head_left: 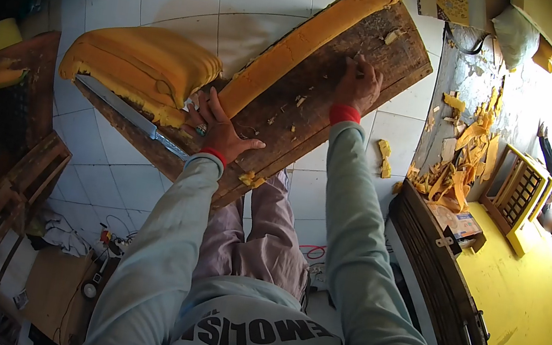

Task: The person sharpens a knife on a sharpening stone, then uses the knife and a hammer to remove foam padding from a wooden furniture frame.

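While spreading the left hand (220,136) on the board (315,83) and curling the right hand (359,88) over it (whether holding anything, cannot tell), could tear the foam (311,41) along the board's far edge by plucking too hard.

Before me a dark, scuffed wooden board (312,81) slants up to the right; a long orange foam strip (304,41) runs along its far edge, bowed slightly; a bulky orange foam cushion (138,64), rounded and creased, covers its left part; yellow foam scraps (251,180) dot the bare wood.
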A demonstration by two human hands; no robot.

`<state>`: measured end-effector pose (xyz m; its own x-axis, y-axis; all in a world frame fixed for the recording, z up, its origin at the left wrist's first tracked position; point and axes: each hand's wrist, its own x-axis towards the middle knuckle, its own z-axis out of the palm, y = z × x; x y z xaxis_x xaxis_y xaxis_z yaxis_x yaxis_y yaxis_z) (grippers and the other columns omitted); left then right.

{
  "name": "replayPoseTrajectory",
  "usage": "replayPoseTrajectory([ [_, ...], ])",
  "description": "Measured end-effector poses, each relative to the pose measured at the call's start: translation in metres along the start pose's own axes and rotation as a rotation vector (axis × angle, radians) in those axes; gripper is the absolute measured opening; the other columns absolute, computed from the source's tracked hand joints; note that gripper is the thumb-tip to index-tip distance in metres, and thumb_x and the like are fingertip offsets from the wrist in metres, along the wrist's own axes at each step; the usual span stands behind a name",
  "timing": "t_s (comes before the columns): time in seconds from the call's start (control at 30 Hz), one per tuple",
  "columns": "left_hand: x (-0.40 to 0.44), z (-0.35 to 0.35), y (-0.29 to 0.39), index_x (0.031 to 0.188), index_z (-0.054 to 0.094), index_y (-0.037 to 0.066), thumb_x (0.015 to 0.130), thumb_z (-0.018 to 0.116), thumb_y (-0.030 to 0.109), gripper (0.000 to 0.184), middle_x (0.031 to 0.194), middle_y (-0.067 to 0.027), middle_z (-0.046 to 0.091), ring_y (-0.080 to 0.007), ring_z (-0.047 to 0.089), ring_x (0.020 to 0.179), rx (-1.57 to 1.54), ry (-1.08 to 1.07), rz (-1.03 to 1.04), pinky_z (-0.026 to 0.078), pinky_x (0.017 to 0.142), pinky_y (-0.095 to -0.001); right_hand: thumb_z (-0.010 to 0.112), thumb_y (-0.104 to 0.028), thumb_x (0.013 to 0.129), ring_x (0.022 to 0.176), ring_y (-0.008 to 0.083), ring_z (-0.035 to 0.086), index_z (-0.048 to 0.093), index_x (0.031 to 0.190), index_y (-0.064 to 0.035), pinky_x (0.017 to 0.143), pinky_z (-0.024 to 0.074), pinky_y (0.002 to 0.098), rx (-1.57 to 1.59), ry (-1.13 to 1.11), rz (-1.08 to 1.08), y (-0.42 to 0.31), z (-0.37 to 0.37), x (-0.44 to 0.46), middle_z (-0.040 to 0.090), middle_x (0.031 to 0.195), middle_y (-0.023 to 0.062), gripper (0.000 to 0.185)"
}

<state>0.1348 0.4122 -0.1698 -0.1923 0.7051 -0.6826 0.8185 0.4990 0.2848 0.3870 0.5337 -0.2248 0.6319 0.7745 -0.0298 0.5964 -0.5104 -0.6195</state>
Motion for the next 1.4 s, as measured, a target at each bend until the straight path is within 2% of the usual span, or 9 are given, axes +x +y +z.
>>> replayPoseTrajectory([
  [0.2, -0.001, -0.005, 0.005, 0.160, -0.017, 0.014, 0.050, 0.099, 0.058, 0.165, 0.165, -0.0276, -0.016, -0.0551, -0.017, 0.150, 0.010, -0.023, -0.016, -0.002, 0.110, -0.0815, 0.076, -0.024, 0.087, 0.095, 0.0360, 0.064, 0.075, 0.094, -0.0075, 0.086, 0.0502, 0.0451, -0.082, -0.104, 0.113, -0.007, -0.007, 0.021, 0.066, 0.095, 0.0143, 0.018],
  [0.3, -0.001, -0.007, 0.005, 0.160, -0.017, 0.014, 0.050, 0.099, 0.057, 0.165, 0.165, -0.0276, -0.016, -0.0555, -0.017, 0.150, -0.012, -0.024, -0.005, -0.002, 0.111, -0.0810, 0.072, -0.020, 0.091, 0.098, 0.0378, 0.064, 0.069, 0.092, -0.0063, 0.087, 0.0493, 0.0467, -0.118, -0.089, -0.278, 0.012, -0.006, 0.026, 0.067, 0.095, 0.0169, 0.014],
  [0.63, 0.002, 0.001, -0.001, 0.160, -0.015, 0.013, 0.048, 0.099, 0.056, 0.166, 0.166, -0.0273, -0.016, -0.0587, -0.016, 0.149, 0.004, 0.007, 0.007, 0.000, 0.108, -0.0840, 0.060, -0.029, 0.096, 0.079, 0.0398, 0.069, 0.064, 0.096, -0.0104, 0.070, 0.0558, 0.0494, -0.532, -0.507, -0.605, 0.009, -0.028, 0.063, 0.071, 0.088, 0.0152, 0.019],
  [0.73, 0.007, 0.011, -0.014, 0.161, -0.013, 0.014, 0.048, 0.100, 0.055, 0.165, 0.166, -0.0274, -0.015, -0.0585, -0.014, 0.150, -0.064, 0.043, 0.093, 0.001, 0.108, -0.0837, 0.059, -0.037, 0.097, 0.076, 0.0364, 0.070, 0.069, 0.095, -0.0151, 0.065, 0.0561, 0.0495, -0.469, -0.877, -0.791, 0.015, -0.042, 0.053, 0.071, 0.090, 0.0147, 0.025],
  [0.8, 0.013, 0.002, -0.001, 0.161, -0.012, 0.014, 0.048, 0.100, 0.055, 0.164, 0.166, -0.0281, -0.014, -0.0591, -0.013, 0.149, -0.066, 0.058, 0.078, 0.001, 0.108, -0.0838, 0.071, -0.018, 0.086, 0.073, 0.0320, 0.070, 0.070, 0.093, -0.0079, 0.066, 0.0583, 0.0433, -0.001, -0.993, -1.079, 0.001, -0.055, -0.011, 0.070, 0.085, 0.0119, 0.012],
  [0.9, 0.011, 0.002, -0.003, 0.161, -0.012, 0.015, 0.048, 0.100, 0.056, 0.164, 0.166, -0.0272, -0.013, -0.0590, -0.011, 0.150, -0.045, 0.042, 0.055, 0.002, 0.110, -0.0825, 0.068, -0.007, 0.087, 0.088, 0.0342, 0.070, 0.066, 0.107, -0.0024, 0.076, 0.0580, 0.0437, 0.008, -0.320, -0.983, 0.046, -0.056, 0.011, 0.070, 0.100, 0.0168, 0.021],
  [0.93, 0.009, 0.001, -0.002, 0.161, -0.012, 0.015, 0.048, 0.100, 0.056, 0.164, 0.167, -0.0267, -0.012, -0.0587, -0.011, 0.150, -0.032, 0.031, 0.034, 0.002, 0.110, -0.0821, 0.070, -0.011, 0.086, 0.101, 0.0348, 0.067, 0.066, 0.112, -0.0046, 0.084, 0.0546, 0.0456, 0.007, -0.197, -0.576, 0.067, -0.058, 0.051, 0.068, 0.106, 0.0188, 0.027],
  [1.1, 0.003, 0.000, 0.000, 0.160, -0.016, 0.012, 0.048, 0.099, 0.058, 0.167, 0.165, -0.0286, -0.014, -0.0602, -0.014, 0.148, -0.021, 0.011, 0.033, -0.001, 0.110, -0.0822, 0.086, -0.031, 0.079, 0.099, 0.0302, 0.066, 0.062, 0.126, -0.0049, 0.089, 0.0526, 0.0418, -0.091, -0.219, 0.080, 0.024, -0.057, 0.110, 0.068, 0.108, 0.0149, 0.059],
  [1.4, 0.004, 0.002, -0.004, 0.160, -0.017, 0.012, 0.048, 0.100, 0.056, 0.167, 0.164, -0.0296, -0.018, -0.0611, -0.015, 0.148, -0.033, 0.014, 0.045, 0.001, 0.109, -0.0825, 0.076, -0.046, 0.087, 0.090, 0.0332, 0.070, 0.060, 0.111, -0.0116, 0.074, 0.0552, 0.0454, -0.338, -0.181, -0.369, 0.020, -0.033, 0.131, 0.069, 0.097, 0.0124, 0.045],
])
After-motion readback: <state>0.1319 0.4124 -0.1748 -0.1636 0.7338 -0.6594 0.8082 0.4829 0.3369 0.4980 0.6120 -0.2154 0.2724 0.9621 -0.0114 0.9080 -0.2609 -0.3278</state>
